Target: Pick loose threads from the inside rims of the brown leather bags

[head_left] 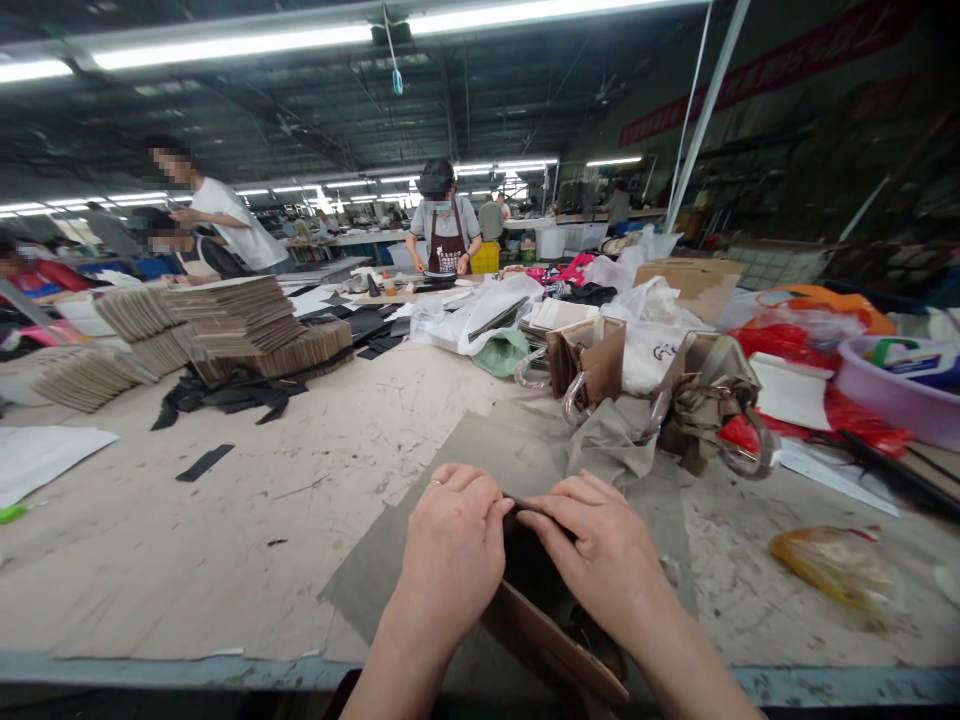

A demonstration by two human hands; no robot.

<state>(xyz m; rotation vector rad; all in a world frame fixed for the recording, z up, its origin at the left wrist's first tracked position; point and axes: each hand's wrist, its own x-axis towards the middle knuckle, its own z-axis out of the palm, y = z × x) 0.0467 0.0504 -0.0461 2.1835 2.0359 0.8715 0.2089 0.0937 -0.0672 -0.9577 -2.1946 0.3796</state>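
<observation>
Table: the pale, marked table (247, 560) stretches out in front of you, its near edge just below your wrists.
Stacked boards: the brown boards (232, 320) stand in piles at the far left, well apart from your hands; a hard knock on the table might topple the upper pile.
Grey-green cloth: the cloth (510, 450) lies flat under and beyond your hands, bunched toward the right; a fold caught beneath your work could drag it askew.
Purple basin: the basin (870, 390) sits at the right, with red plastic beside it.
Brown bag: the bag (551, 645) is between your hands, mouth open toward you, its near side reaching out over the table edge; if your grip slackened, it could tip off toward you.
Standing bags: one boxy bag (600, 360) and one draped bag (701, 400) stand past your right hand, clear handles sticking out; a sleeve could snag them.
Left hand: your left hand (454, 540) is folded over the far rim, thumb against it.
Right hand: your right hand (600, 535) pinches that same rim; uneven pressure between the two might crease or skew it.
Black strip: a short strip (205, 463) lies alone on the left.
</observation>
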